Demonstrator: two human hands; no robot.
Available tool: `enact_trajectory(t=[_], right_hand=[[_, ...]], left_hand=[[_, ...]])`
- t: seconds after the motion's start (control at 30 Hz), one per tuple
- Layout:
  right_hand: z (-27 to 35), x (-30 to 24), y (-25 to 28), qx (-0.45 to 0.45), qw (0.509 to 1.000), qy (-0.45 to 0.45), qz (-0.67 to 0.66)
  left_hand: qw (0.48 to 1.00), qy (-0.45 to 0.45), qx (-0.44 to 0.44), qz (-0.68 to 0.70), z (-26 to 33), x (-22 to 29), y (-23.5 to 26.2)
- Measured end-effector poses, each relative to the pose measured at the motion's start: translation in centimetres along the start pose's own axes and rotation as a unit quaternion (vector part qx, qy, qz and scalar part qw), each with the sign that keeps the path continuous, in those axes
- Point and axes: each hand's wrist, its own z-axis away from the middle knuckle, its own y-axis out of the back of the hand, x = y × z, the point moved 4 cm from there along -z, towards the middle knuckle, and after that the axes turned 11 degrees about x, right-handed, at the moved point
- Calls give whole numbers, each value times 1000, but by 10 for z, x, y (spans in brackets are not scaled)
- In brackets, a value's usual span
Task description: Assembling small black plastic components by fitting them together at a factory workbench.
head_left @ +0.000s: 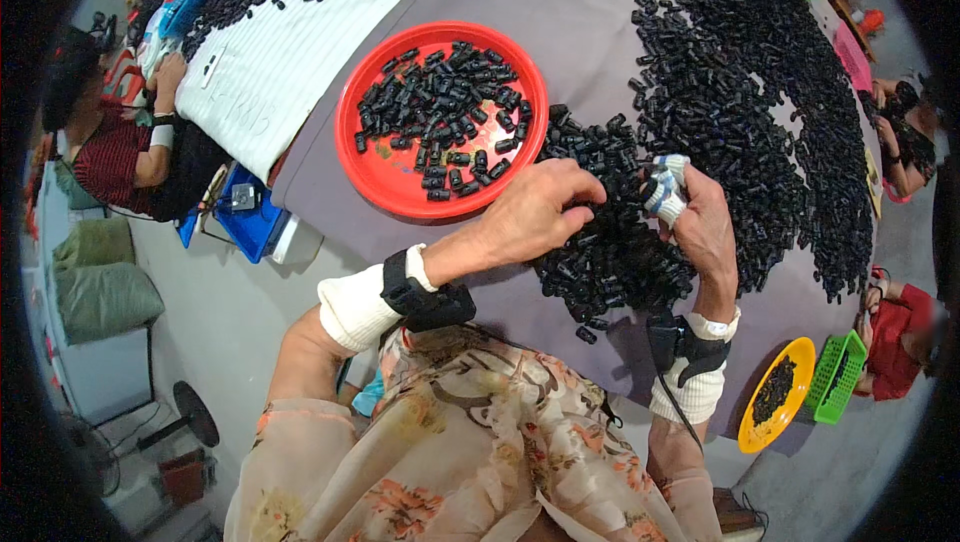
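A dense pile of small black cylindrical parts (625,267) lies on the grey table cover in front of me. Over its left side is my left hand (545,207), fingers curled and thumb close to the fingertips; whatever they pinch cannot be made out. My right hand (703,227) bends its fingers over the pile's right side, with striped white-and-blue cloth covers (667,188) on some fingers. Its fingertips are closed, and anything in them is too small to name. Beside my left hand stands a red round tray (365,182) with many of the same black parts.
A larger spread of black parts (740,122) reaches to the far right. White ribbed sheeting (290,57) bears more at the far left. Near the right edge are a yellow tray (750,432) and a green basket (835,382). Other people sit at both sides; a blue bin (245,227) stands left.
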Motion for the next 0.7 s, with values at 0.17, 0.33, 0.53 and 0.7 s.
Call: enact_trajectory(t=[0.17, 0.33, 0.53, 0.7], right_hand=[[-11, -32, 8, -11, 998, 30, -59], [-17, -53, 11, -5, 995, 54, -87], [-13, -72, 4, 42, 981, 139, -130], [-10, -81, 4, -32, 977, 156, -141]], left_hand=[[735, 383, 29, 558, -20, -6, 9], [596, 359, 66, 715, -36, 0, 17], [572, 338, 56, 745, -45, 11, 15], [611, 353, 74, 705, -48, 11, 13]])
